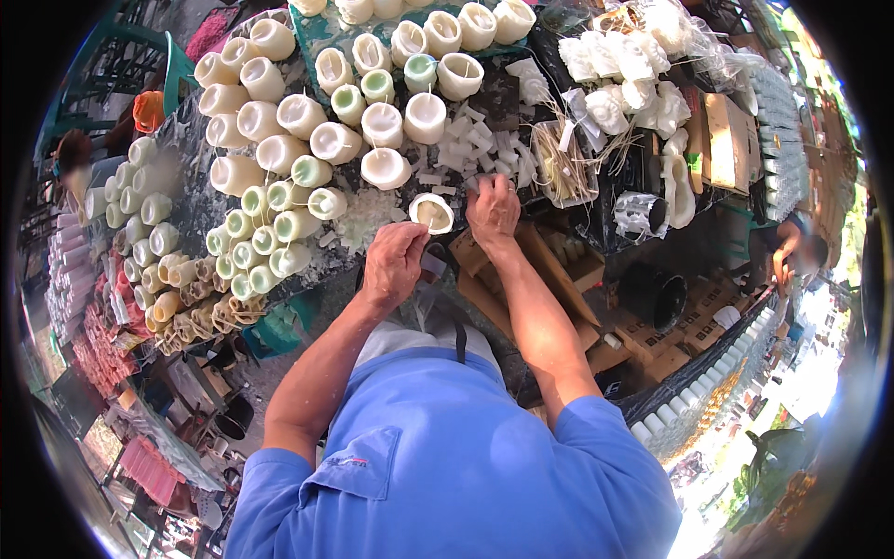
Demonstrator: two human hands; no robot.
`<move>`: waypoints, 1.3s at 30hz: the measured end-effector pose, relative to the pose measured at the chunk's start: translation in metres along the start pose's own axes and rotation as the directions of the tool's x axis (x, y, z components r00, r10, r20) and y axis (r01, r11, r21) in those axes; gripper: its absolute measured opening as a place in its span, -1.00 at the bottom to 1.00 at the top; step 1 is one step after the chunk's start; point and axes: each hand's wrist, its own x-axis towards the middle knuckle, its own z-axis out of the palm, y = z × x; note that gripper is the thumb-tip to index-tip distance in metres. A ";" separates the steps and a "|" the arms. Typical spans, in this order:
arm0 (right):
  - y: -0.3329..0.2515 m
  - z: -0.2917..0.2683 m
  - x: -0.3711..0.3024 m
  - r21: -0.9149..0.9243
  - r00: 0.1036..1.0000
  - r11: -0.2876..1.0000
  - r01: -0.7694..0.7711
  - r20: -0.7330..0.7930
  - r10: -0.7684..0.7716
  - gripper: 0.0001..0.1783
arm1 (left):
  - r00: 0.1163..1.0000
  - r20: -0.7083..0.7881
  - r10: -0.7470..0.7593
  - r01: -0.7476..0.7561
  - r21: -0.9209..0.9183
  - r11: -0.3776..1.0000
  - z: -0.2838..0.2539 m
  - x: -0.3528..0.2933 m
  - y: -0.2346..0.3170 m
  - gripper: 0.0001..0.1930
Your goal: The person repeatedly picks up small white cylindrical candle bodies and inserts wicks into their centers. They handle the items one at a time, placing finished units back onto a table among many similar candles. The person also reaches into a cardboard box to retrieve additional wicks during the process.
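A single white candle cup [432,213] stands at the table's near edge, its hollow facing up. My left hand [393,265] is at its lower left rim with thumb and fingers pinched together; whatever lies between them is too small to make out. To the right of the cup, my right hand [494,211] reaches down with curled fingers to loose white wax pieces [466,147]. Its fingertips are partly hidden, so what they grip cannot be seen. Just beyond the cup sits a larger cream candle [386,169] with a wick.
Rows of cream candles [280,155] and small pale green ones [264,239] fill the left. A tray of wicks [564,160], white wax shapes [610,109] and a foil-like silvery can [641,214] lie right. Cardboard boxes [531,270] and a black bucket [654,296] stand below.
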 end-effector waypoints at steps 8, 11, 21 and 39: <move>-0.048 -0.085 -0.015 0.493 0.984 0.857 -0.146 0.165 0.073 -0.76 | 0.999 -0.001 -0.049 0.049 -0.017 0.999 0.001 -0.002 -0.003 -0.88; -0.070 -0.098 -0.023 0.340 0.978 0.918 0.204 -0.033 -0.205 -0.74 | 0.998 -0.025 -0.050 0.050 -0.015 0.999 0.002 -0.001 -0.001 -0.88; -0.039 -0.072 0.002 0.364 0.985 0.929 0.071 0.119 -0.122 -0.73 | 0.999 0.000 -0.054 0.054 -0.016 0.998 0.001 -0.001 -0.001 -0.88; -0.031 -0.069 0.013 0.467 0.994 0.884 -0.036 0.107 -0.017 -0.74 | 0.998 -0.031 -0.056 0.055 -0.039 0.998 -0.002 -0.002 -0.006 -0.88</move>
